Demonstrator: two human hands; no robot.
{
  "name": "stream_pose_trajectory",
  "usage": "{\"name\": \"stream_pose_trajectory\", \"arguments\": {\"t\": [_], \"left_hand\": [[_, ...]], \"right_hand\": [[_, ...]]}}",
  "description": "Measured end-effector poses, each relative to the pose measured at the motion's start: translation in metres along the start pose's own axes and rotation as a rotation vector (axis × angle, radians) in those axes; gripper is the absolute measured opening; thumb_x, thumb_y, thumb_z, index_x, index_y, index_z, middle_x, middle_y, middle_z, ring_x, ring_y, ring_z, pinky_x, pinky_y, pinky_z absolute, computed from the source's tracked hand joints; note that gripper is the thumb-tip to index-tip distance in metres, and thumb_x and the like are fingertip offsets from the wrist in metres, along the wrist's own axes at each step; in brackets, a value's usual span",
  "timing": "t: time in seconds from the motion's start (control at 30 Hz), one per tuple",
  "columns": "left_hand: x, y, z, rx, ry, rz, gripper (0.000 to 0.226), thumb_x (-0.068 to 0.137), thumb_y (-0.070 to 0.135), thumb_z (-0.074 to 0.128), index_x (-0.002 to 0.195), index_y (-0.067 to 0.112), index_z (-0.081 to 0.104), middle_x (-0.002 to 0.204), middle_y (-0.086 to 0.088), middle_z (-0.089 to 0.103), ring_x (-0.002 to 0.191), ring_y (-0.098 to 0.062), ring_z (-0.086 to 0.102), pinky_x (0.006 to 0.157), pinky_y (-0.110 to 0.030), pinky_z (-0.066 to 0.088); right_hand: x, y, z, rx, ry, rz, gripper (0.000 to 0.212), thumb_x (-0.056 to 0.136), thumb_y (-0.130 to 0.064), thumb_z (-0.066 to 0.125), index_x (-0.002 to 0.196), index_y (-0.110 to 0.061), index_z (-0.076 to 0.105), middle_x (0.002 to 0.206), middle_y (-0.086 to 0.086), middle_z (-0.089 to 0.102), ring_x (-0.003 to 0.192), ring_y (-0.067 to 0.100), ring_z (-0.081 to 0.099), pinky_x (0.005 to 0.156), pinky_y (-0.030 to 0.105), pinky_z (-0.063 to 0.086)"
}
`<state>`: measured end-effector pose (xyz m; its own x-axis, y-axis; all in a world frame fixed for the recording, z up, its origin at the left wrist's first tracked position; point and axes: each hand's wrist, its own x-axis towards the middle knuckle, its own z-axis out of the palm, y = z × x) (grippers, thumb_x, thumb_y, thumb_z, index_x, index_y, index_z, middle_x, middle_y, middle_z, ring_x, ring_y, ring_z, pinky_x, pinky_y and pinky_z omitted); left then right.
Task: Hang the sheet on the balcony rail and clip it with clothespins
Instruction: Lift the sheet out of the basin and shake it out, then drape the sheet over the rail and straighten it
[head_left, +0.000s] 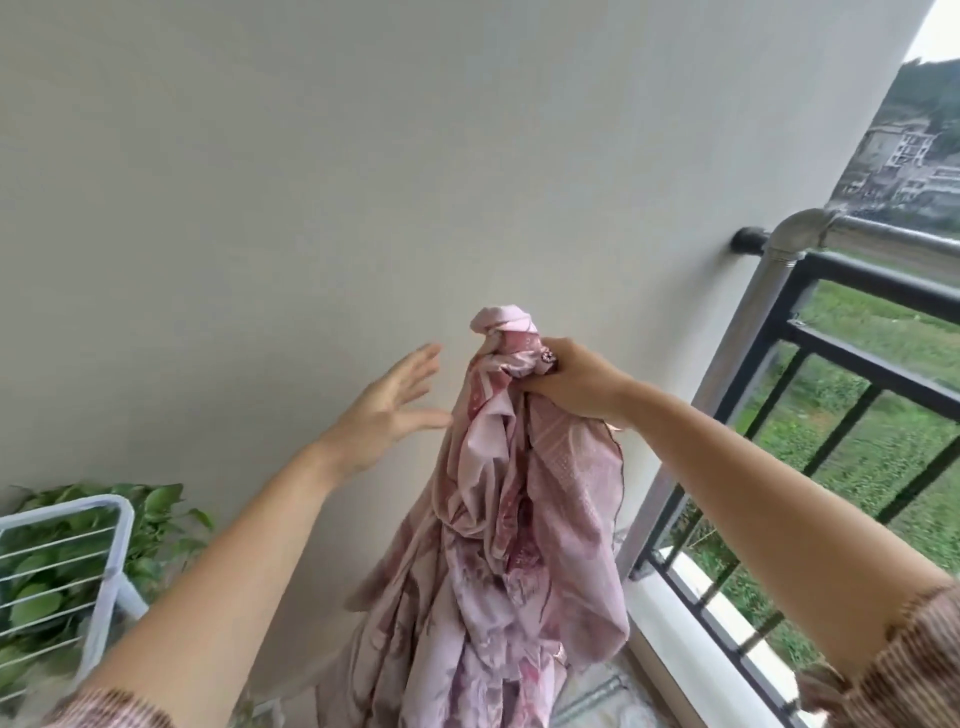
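A pink patterned sheet (498, 545) hangs bunched in front of me, reaching down past the frame's lower edge. My right hand (571, 382) grips its gathered top and holds it up at chest height. Just left of the sheet, my left hand (387, 410) is spread with straight fingers and holds nothing; its thumb nearly touches the cloth. The balcony rail (893, 236), a silver metal pipe above black bars, runs along the right side, apart from the sheet. No clothespins are in view.
A plain pale wall (311, 182) fills the view ahead. A white wire drying rack (104, 566) stands at the lower left, with a green leafy plant (156, 525) behind it. Grass and buildings lie beyond the rail.
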<state>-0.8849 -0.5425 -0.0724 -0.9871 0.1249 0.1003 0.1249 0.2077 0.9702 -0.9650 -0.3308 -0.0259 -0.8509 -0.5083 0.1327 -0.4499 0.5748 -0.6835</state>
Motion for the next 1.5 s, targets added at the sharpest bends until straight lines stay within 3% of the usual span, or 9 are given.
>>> {"name": "stream_pose_trajectory", "arguments": {"t": [0.13, 0.27, 0.4, 0.5, 0.87, 1.13, 1.27, 1.37, 1.5], "left_hand": [[-0.014, -0.055, -0.003, 0.278, -0.253, -0.496, 0.132, 0.048, 0.045, 0.084, 0.149, 0.036, -0.001, 0.157, 0.000, 0.016, 0.142, -0.018, 0.024, 0.113, -0.037, 0.030], [-0.017, -0.078, 0.036, 0.477, -0.296, -0.539, 0.153, 0.039, 0.074, 0.079, 0.140, 0.037, -0.030, 0.158, 0.001, 0.012, 0.144, -0.020, 0.019, 0.115, -0.038, 0.025], [-0.003, -0.051, 0.093, 0.276, -0.027, -0.315, 0.100, 0.062, 0.063, 0.074, 0.145, 0.032, 0.027, 0.146, 0.004, 0.035, 0.138, -0.021, 0.028, 0.114, -0.036, 0.029], [0.013, 0.001, 0.115, 0.068, 0.105, -0.181, 0.021, 0.090, 0.038, 0.056, 0.106, 0.025, 0.061, 0.107, 0.002, 0.067, 0.086, -0.006, 0.059, 0.065, -0.012, 0.047], [0.030, 0.204, 0.096, -0.334, -0.032, 0.265, 0.031, 0.090, 0.011, 0.053, 0.082, 0.030, 0.077, 0.089, 0.004, 0.076, 0.088, -0.010, 0.071, 0.081, -0.022, 0.054], [0.022, 0.350, 0.199, -0.423, -0.236, 0.452, 0.030, 0.088, 0.015, 0.061, 0.114, 0.000, 0.064, 0.103, -0.013, 0.072, 0.090, -0.020, 0.070, 0.075, -0.026, 0.056], [0.028, 0.385, 0.267, -0.380, -0.347, 0.499, 0.024, 0.081, 0.014, 0.065, 0.105, 0.012, 0.065, 0.086, -0.009, 0.069, 0.074, -0.021, 0.067, 0.069, -0.031, 0.054], [0.043, 0.367, 0.313, -0.239, -0.359, 0.429, 0.037, 0.071, 0.025, 0.073, 0.106, 0.015, 0.066, 0.093, -0.010, 0.070, 0.084, -0.026, 0.068, 0.082, -0.039, 0.054], [0.055, 0.326, 0.360, 0.221, -0.399, 0.331, 0.049, 0.065, 0.049, 0.073, 0.100, 0.016, 0.064, 0.105, -0.011, 0.066, 0.086, -0.018, 0.064, 0.074, -0.029, 0.053]], "right_hand": [[0.002, -0.045, -0.041, 0.170, 0.148, -0.106, 0.019, 0.087, 0.000, 0.062, 0.105, -0.006, 0.065, 0.090, -0.001, 0.067, 0.079, 0.006, 0.061, 0.080, 0.023, 0.052], [-0.001, -0.101, -0.090, 0.263, 0.346, -0.247, 0.017, 0.087, -0.001, 0.061, 0.099, -0.012, 0.064, 0.089, 0.000, 0.068, 0.083, 0.013, 0.065, 0.081, 0.029, 0.055], [-0.013, -0.140, -0.139, 0.378, 0.547, -0.337, 0.019, 0.087, 0.000, 0.059, 0.103, -0.009, 0.062, 0.100, 0.013, 0.069, 0.095, 0.026, 0.067, 0.087, 0.043, 0.055], [-0.027, -0.158, -0.176, 0.414, 0.625, -0.391, 0.023, 0.086, -0.001, 0.058, 0.105, -0.014, 0.060, 0.105, 0.015, 0.069, 0.100, 0.029, 0.067, 0.088, 0.045, 0.055], [-0.137, -0.138, -0.289, -0.523, 0.795, -0.218, 0.115, 0.061, -0.037, 0.085, 0.145, -0.020, 0.008, 0.130, 0.006, 0.049, 0.109, 0.017, 0.049, 0.090, 0.026, 0.044], [-0.215, -0.103, -0.369, -1.015, 1.158, 0.093, 0.079, 0.097, -0.038, 0.039, 0.150, -0.003, -0.008, 0.143, 0.028, 0.038, 0.132, 0.035, 0.039, 0.114, 0.040, 0.024], [-0.260, -0.081, -0.408, -0.544, 1.104, 0.306, 0.056, 0.103, -0.031, 0.016, 0.151, -0.006, 0.003, 0.157, 0.019, 0.011, 0.144, 0.031, 0.015, 0.117, 0.035, 0.011], [-0.305, -0.049, -0.403, -0.296, 0.872, 0.573, 0.028, 0.099, -0.009, 0.039, 0.121, 0.006, 0.048, 0.102, 0.028, 0.059, 0.093, 0.033, 0.058, 0.077, 0.008, 0.048], [-0.348, -0.029, -0.370, -0.331, 0.428, 0.738, 0.019, 0.098, -0.012, 0.047, 0.105, -0.001, 0.060, 0.088, 0.007, 0.071, 0.083, 0.023, 0.069, 0.083, 0.045, 0.057]]}}
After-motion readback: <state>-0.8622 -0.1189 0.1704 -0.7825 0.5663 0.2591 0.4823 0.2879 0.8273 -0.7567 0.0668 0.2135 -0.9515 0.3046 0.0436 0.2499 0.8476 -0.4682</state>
